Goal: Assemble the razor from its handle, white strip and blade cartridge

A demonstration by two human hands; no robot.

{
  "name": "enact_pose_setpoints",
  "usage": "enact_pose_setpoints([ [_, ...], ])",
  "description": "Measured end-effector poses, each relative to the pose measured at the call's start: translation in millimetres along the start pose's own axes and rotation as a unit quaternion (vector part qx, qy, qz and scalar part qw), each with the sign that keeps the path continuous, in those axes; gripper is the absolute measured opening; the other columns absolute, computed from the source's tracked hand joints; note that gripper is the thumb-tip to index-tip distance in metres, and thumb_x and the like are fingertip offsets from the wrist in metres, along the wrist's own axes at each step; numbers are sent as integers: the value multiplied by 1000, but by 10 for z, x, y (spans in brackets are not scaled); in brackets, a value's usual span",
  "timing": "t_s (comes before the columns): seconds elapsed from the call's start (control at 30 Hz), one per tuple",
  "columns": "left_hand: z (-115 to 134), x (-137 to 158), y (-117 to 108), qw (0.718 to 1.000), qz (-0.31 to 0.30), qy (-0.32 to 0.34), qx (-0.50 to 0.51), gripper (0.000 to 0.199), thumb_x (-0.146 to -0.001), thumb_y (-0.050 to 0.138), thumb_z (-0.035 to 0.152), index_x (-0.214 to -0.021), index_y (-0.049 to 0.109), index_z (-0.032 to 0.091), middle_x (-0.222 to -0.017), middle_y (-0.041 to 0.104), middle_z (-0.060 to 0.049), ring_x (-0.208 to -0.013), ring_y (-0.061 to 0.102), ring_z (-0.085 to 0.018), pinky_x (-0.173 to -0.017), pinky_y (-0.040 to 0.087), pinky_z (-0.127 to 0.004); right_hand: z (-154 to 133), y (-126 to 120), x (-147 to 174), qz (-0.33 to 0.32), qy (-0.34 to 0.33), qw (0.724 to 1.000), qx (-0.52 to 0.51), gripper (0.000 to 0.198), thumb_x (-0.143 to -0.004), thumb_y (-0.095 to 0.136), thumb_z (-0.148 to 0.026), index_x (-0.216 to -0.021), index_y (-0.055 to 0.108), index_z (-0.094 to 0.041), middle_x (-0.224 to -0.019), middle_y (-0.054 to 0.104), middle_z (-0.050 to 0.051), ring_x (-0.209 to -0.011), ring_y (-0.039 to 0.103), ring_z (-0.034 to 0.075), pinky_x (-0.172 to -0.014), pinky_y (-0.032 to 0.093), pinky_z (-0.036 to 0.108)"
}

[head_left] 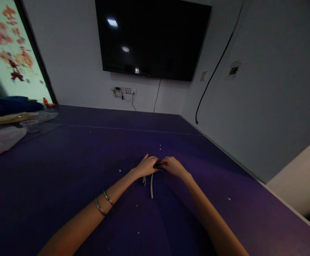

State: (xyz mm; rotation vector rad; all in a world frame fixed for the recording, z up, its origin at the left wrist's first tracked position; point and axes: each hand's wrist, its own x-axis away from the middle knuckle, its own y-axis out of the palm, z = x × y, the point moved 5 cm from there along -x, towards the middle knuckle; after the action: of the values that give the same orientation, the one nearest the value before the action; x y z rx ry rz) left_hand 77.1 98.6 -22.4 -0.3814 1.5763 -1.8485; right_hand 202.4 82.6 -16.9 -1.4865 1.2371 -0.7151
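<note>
My left hand (146, 166) and my right hand (172, 166) meet over the purple table surface, with a small black object (158, 166) between them. The fingers of both hands are closed on it, and they cover much of it, so its kind cannot be made out. From under my left hand a pale, thin strip or cord (151, 186) runs toward me. Beside it, a short dark piece with a light edge (144, 181) shows below my left wrist. Two bracelets (103, 203) circle my left forearm.
At the left lie dark blue cloth (13, 105), plastic bags (4, 139), a clear cup (31, 126) and an orange item (47, 103). Small white scraps dot the purple surface (64, 177). A television (153, 35) hangs on the wall, and a black cable (219, 60) dangles at right.
</note>
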Motion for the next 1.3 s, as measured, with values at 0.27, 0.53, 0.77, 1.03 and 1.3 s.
enact_pose_setpoints([
  [0.27, 1, -7, 17, 1000, -4, -2, 0, 38, -78, 56, 30, -113, 49, 17, -121, 55, -9, -121, 41, -22, -105, 19, -46, 2, 21, 7, 0, -14, 1000, -2, 23, -79, 49, -22, -92, 68, -23, -89, 67, 3, -79, 60, 14, -67, 41, 21],
  [0.53, -6, -3, 25, 1000, -2, 0, -2, 38, -78, 56, 30, -113, 49, 17, -123, 53, -10, -122, 40, -23, -105, 19, -46, 37, 38, -2, 10, -12, 999, -40, 24, -81, 49, -24, -93, 69, -22, -91, 66, 5, -82, 60, 15, -70, 42, 22],
  [0.77, -6, 0, 21, 1000, 3, 3, 1, 38, -78, 55, 31, -112, 48, 17, -122, 54, -10, -121, 41, -23, -105, 20, -45, 45, 80, -12, 20, -8, 999, -31, 21, -80, 52, -30, -93, 68, -23, -90, 63, 3, -78, 59, 14, -69, 42, 22],
  [1.03, -9, -2, 26, 1000, 7, 8, -2, 36, -78, 54, 33, -111, 48, 18, -119, 55, -9, -117, 45, -22, -104, 21, -45, 34, 96, -22, 14, -7, 999, -30, 21, -80, 53, -26, -95, 68, -24, -90, 61, 3, -79, 57, 13, -70, 42, 22],
  [1.3, -12, -5, 38, 1000, 7, 15, -9, 32, -78, 55, 31, -107, 51, 18, -113, 58, -8, -116, 46, -22, -104, 22, -44, 69, 50, -2, 24, -25, 998, -54, 22, -82, 50, -28, -93, 68, -22, -86, 60, 4, -76, 56, 13, -69, 41, 22],
])
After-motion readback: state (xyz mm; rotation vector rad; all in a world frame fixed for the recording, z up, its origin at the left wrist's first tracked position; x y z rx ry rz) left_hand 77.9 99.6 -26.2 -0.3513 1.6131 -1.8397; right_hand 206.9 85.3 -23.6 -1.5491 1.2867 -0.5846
